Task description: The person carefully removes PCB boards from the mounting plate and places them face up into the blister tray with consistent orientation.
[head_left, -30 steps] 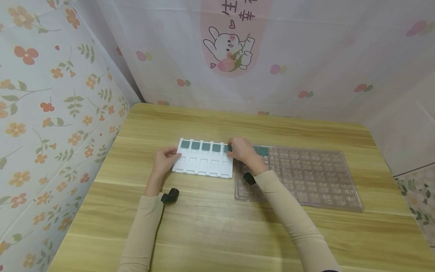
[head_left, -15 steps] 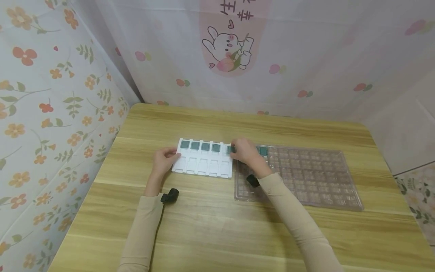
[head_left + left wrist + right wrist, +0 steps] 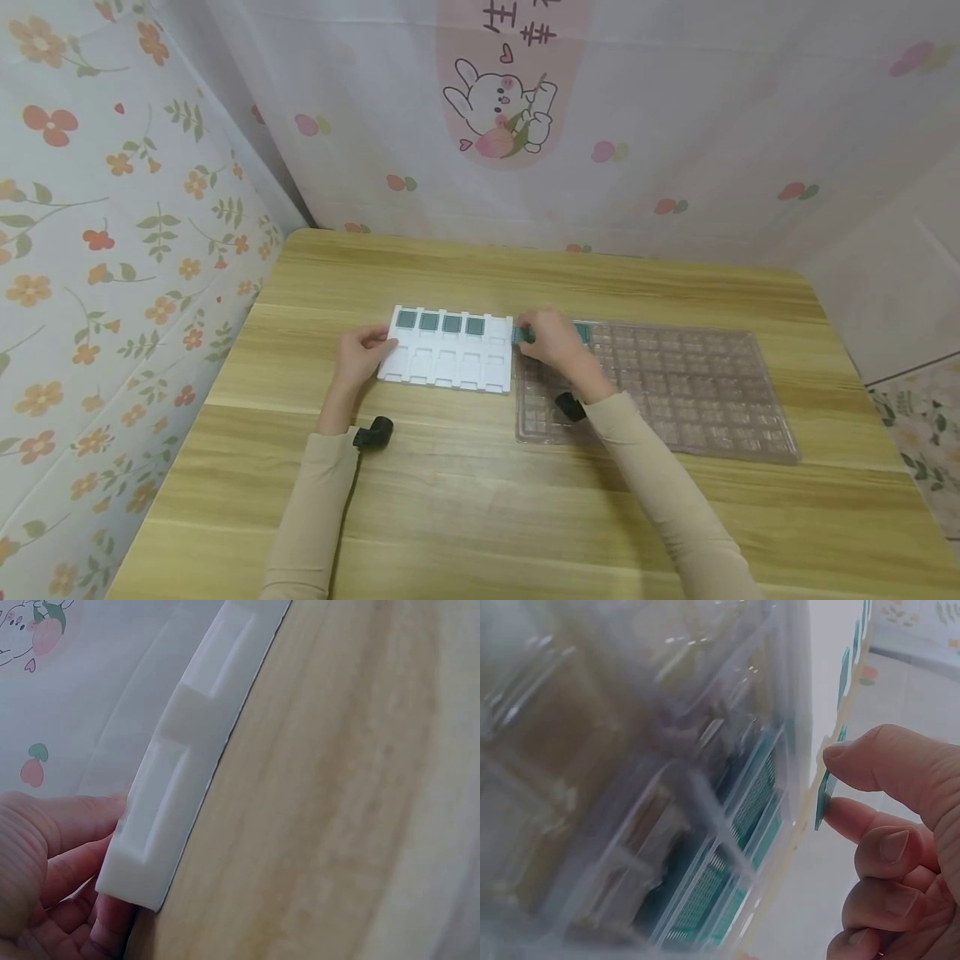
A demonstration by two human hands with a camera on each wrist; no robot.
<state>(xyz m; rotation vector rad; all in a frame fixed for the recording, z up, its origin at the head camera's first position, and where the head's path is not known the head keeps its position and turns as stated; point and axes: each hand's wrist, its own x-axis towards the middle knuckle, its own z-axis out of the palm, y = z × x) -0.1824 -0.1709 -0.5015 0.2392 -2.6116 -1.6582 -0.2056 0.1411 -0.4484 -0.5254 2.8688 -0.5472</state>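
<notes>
My left hand (image 3: 357, 362) holds the left edge of a white slotted tray (image 3: 446, 385), thumb on its side in the left wrist view. Several thin green square chips (image 3: 452, 324) sit in the tray's back row. My right hand (image 3: 557, 343) pinches another green chip (image 3: 824, 796) between thumb and index finger, its other fingers curled. In the head view this chip overlaps the back left corner of a clear plastic tray (image 3: 777, 452). More green chips (image 3: 705, 900) lie in pockets of the clear tray, partly hidden by my right hand in the head view.
Both trays lie side by side on a wood-grain table (image 3: 450, 517). A small black camera (image 3: 375, 433) sits on the left wrist and another black camera (image 3: 570, 407) on the right. Patterned curtains (image 3: 637, 108) hang behind the table and at its left.
My right hand has moved right, taking the pinched chip out of the white tray's back right slot toward the clear tray. My left hand has stayed on the white tray.
</notes>
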